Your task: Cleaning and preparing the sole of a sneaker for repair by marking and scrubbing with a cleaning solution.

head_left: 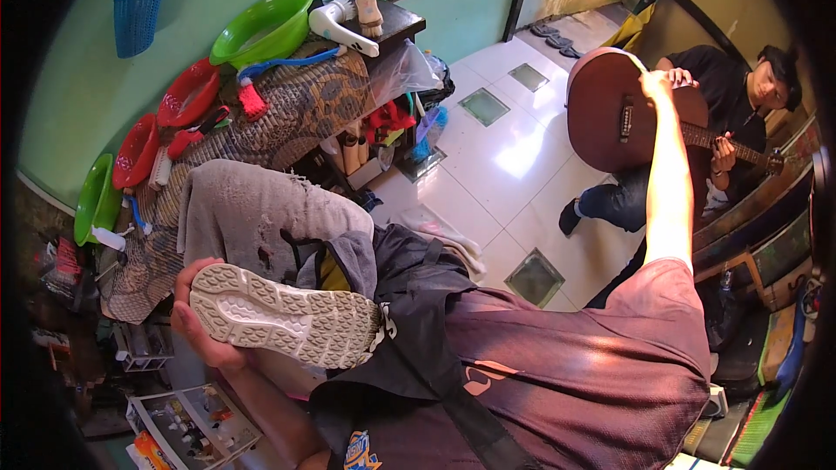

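My left hand (202, 322) is wrapped round one end of a shoe (279, 313), whose pale, textured sole faces up; its upper is mostly hidden. The shoe is held over my lap, beside a black apron (409, 348). Stretched far out to the right, my right hand (658, 87) is at the upper edge of a brown acoustic guitar (601, 113). Its fingers are too small and washed out to make out. Another person (723, 78), seated at the right, has the guitar across the body, one hand on its neck and the other by its upper edge.
Along the left wall, a patterned mat (305, 104) bears a green basin (261, 30), red basins (135, 150) and several brushes, among them a white one (344, 26). A grey, worn cloth (270, 209) lies near my lap. A small rack (196, 422) stands at lower left.
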{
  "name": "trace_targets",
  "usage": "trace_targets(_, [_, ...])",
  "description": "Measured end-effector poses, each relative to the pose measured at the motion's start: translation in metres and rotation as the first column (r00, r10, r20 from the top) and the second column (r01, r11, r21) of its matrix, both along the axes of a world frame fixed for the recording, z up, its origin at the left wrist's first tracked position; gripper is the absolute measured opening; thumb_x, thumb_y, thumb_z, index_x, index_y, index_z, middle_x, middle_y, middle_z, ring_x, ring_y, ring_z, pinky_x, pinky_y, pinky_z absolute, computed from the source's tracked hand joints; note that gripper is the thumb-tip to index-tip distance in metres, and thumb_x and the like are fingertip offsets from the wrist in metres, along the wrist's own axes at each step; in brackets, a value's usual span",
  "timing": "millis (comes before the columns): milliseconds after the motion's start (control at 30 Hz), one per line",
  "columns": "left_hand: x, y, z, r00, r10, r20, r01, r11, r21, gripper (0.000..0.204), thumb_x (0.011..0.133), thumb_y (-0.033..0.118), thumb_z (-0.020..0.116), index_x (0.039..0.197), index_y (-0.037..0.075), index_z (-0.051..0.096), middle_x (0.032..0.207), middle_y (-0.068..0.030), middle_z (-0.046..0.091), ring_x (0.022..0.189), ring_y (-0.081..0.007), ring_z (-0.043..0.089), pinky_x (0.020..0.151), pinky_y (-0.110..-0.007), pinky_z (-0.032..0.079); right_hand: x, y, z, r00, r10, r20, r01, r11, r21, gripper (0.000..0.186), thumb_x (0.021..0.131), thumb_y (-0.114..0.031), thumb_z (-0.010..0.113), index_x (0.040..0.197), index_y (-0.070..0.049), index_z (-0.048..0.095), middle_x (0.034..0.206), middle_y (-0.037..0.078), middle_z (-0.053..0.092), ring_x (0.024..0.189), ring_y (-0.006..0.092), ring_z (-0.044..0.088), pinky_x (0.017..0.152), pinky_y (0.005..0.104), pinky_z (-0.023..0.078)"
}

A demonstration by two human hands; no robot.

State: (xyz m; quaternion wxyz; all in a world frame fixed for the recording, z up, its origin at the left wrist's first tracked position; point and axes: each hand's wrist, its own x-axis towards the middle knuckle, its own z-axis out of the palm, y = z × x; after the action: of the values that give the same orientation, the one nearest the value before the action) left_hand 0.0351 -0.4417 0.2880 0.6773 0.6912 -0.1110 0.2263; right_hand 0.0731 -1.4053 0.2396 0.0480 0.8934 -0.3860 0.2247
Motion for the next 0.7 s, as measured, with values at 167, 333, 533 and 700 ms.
trace_targets(167, [0.0,-0.002,0.0,1.0,0.001,-0.006,-0.001,1.0,-0.007,0.071,0.1,0.056,0.031,0.112,-0.008,0.061,0.102,-0.0159,0.064,0.089,-0.0228,0.063,0.08,-0.033,0.05,0.033,0.168,0.02,0.932,0.291,0.217,-0.361,0.682,0.636,0.023,0.089,-0.02,0.062,0.092,-0.001,0.075,0.059,0.011,0.064,0.042,0.0189,0.054,0.04,0.0381,0.043])
trace_targets(333, [0.002,-0.001,-0.002,1.0,0.003,0.006,-0.003,1.0,0.012,0.071,0.1,0.054,0.03,0.109,-0.009,0.061,0.102,-0.0165,0.064,0.088,-0.0232,0.063,0.08,-0.032,0.05,0.06,0.203,-0.032,0.977,0.146,0.155,-0.212,0.742,0.636,0.023,0.091,-0.02,0.06,0.092,-0.005,0.076,0.057,0.009,0.062,0.046,0.0211,0.059,0.045,0.0413,0.049])
trace_targets(533, [0.003,0.004,-0.003,1.0,0.021,-0.001,-0.021,1.0,0.017,0.071,0.1,0.054,0.031,0.109,-0.01,0.062,0.099,-0.0172,0.065,0.089,-0.0232,0.064,0.08,-0.032,0.049,0.084,0.237,-0.148,0.956,-0.21,0.204,-0.136,0.299,0.945,0.021,0.095,-0.023,0.047,0.098,-0.008,0.061,0.064,0.001,0.044,0.044,0.0139,0.036,0.038,0.0323,0.027])
trace_targets(700, [0.004,0.002,-0.001,1.0,0.0,-0.026,0.001,0.999,0.045,0.072,0.1,0.055,0.03,0.11,-0.009,0.061,0.097,-0.0163,0.065,0.088,-0.0226,0.064,0.08,-0.031,0.049,0.13,0.248,-0.152,0.829,-0.378,0.411,-0.335,0.252,0.908,0.023,0.094,-0.024,0.048,0.091,-0.008,0.064,0.057,0.001,0.044,0.041,0.0139,0.038,0.037,0.0323,0.029])
